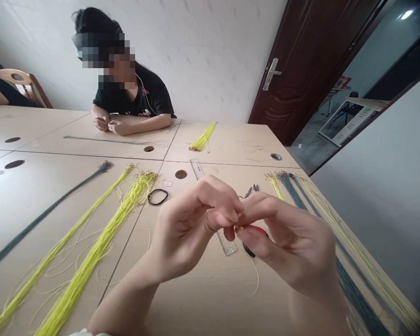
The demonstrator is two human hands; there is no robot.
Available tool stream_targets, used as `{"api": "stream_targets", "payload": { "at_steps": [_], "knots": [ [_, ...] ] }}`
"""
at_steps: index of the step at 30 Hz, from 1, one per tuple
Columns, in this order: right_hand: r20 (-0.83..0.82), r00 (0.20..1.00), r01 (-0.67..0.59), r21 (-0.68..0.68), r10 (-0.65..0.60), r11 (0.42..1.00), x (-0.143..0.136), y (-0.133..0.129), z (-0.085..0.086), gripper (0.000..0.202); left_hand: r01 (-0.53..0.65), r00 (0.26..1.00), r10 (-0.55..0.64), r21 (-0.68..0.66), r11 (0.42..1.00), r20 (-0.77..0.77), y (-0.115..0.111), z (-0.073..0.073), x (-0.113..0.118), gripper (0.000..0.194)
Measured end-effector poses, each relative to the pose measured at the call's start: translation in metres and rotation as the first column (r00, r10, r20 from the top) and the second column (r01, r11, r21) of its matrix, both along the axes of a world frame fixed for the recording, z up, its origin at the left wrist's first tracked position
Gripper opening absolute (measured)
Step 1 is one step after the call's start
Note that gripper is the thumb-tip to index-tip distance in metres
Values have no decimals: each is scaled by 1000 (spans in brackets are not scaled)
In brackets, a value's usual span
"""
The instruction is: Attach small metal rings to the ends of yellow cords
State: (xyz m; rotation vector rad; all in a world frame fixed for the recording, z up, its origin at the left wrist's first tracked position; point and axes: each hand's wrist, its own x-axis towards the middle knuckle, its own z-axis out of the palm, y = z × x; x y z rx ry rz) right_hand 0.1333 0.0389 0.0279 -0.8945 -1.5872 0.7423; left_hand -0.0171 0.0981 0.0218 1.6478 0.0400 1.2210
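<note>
My left hand [196,228] and my right hand [290,238] meet above the table, fingertips nearly touching. Between the thumb and finger of my right hand is a small gold-coloured piece [238,228]. The fingers of my left hand are pinched right beside it; what they grip is too small to make out. A thin yellow cord [257,275] hangs or lies below my hands. Behind them, partly covered, are a clear ruler [227,243] and a tool with red and black handles [249,250].
Yellow cord bundles [101,247] and a dark green bundle [52,212] lie at left; more green cords [350,280] run along the right edge. A black band [157,197] lies near the middle. Across the table [231,140] sits a person [136,102] beside another yellow bundle [205,137].
</note>
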Motion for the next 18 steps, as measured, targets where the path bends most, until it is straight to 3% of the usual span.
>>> {"api": "stream_targets", "payload": {
  "at_steps": [6, 11, 13, 18],
  "knots": [
    [-40, 999, -27, 19, 27, 999, -3, -2, 0, 7, 215, 977, -206, -214, 953, 62, 4, -6, 6, 11],
    [3, 993, 118, 136, -119, 984, -6, -5, -3, 12, 269, 963, -257, -288, 919, 79, 4, -5, 8, 10],
    [103, 965, 209, 258, -242, 943, -6, -7, 0, 15, 255, 967, -247, -294, 921, 65, 4, -4, 8, 10],
    [281, 802, 304, 567, -527, 766, -9, -12, 10, 10, 203, 978, -207, -318, 926, 22, 2, -2, 5, 11]
  ]
}}
